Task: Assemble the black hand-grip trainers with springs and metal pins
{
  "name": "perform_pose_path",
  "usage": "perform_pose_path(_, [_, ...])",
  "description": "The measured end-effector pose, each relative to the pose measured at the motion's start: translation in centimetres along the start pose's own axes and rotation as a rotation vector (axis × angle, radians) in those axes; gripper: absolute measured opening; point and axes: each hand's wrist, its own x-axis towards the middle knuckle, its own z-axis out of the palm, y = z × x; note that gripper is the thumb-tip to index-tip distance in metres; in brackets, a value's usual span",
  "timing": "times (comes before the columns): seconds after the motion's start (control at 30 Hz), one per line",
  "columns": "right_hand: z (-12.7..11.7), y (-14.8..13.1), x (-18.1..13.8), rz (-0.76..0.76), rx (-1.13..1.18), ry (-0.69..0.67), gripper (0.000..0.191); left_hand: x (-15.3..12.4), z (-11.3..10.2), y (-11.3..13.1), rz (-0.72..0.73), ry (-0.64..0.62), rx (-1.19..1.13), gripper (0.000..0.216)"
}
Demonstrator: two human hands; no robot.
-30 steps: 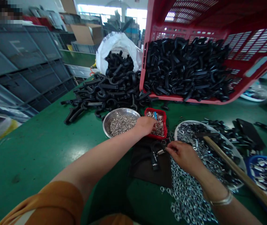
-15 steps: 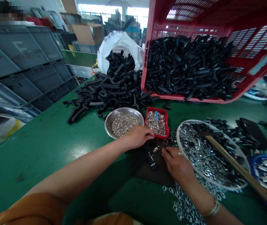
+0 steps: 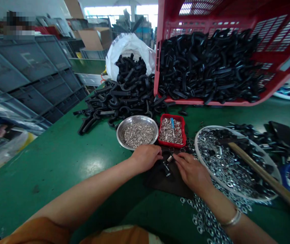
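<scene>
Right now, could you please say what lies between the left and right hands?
In the head view: a metal coil spring and a black part over the dark mat.

Stacked grey crates (image 3: pixel 24 62) at left, cardboard box (image 3: pixel 91 39) farther back, perhaps a fan (image 3: pixel 137 23)

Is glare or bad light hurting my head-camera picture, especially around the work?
Head view: windows blown out white; a pale glare patch on the green table, left of the mat; the mat itself dark, so black edges on it are hard to trace, though the spring shows bright; crate looks stretched toward the picture's edge; top-left patch pixelated.
</scene>
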Motion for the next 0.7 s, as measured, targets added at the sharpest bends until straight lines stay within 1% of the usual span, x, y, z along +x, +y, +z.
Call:
perform_pose_path(0.17, [0.2,0.1,-0.1,-0.013,-0.015,0.009,0.033,0.3,-1.0,1.5,0.061,-0.008,0.128,0.019])
perform_pose_path(0.23, [0.3,0.1,-0.3,-0.017,-0.027,0.006,0.034,0.4,-1.0,2.1,0.095,-0.005,0.158,0.019])
perform_pose_path(0.3, [0.3,0.0,-0.4,-0.012,-0.033,0.001,0.035,0.3,-0.3,2.2,0.113,0.011,0.143,0.019])
perform_pose_path(0.37, [0.3,-0.1,-0.4,-0.001,-0.036,-0.002,0.036,0.0,0.8,1.8,0.09,0.047,0.097,0.022])
perform_pose_path(0.43, [0.2,-0.2,-0.3,0.002,-0.051,-0.012,0.037,-0.7,2.0,1.2,0.061,0.098,0.061,0.026])
perform_pose_path(0.5, [-0.1,-0.2,-0.2,-0.008,-0.087,-0.043,0.039,-1.7,2.9,0.8,0.068,0.157,0.046,0.033])
perform_pose_path(0.57, [-0.5,-0.2,-0.1,-0.03,-0.135,-0.085,0.042,-3.0,3.2,0.8,0.093,0.217,0.042,0.044])
perform_pose_path(0.63, [-0.9,-0.2,-0.2,-0.057,-0.181,-0.112,0.046,-4.1,3.2,1.2,0.088,0.251,0.046,0.06])
perform_pose_path(0.67, [-1.1,-0.2,-0.3,-0.069,-0.201,-0.113,0.047,-4.5,3.1,1.4,0.069,0.249,0.051,0.063])
perform_pose_path(0.7, [-1.2,-0.2,-0.5,-0.077,-0.217,-0.109,0.048,-4.8,3.0,1.7,0.047,0.231,0.056,0.06])
